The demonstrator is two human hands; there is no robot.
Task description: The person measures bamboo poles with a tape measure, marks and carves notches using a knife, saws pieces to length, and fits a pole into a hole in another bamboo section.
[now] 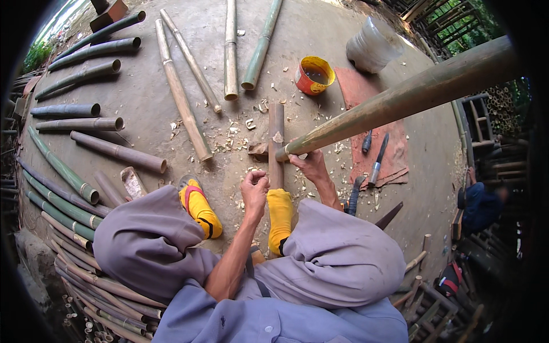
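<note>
My right hand (311, 166) is closed round the near end of a thick green-brown bamboo pole (400, 97). The pole slants up to the upper right, its end by a shorter brown bamboo piece (276, 123) on the ground. My right foot in a yellow sock (280, 214) is at the near end of that short piece. To the left of it, my left hand (254, 191) is raised with fingers curled together; whatever they may hold is too small to make out. A small brown block (258, 149) lies beside the short piece, among pale wood chips (234, 137).
Several bamboo poles (183, 91) lie ahead and to the left. A red cloth (366, 103) bears a knife (379, 160) and a dark-handled tool (367, 142). Beyond stand a yellow-red bucket (314, 75) and a translucent container (373, 46). A saw blade (390, 215) lies right; another person (481, 211) sits farther right.
</note>
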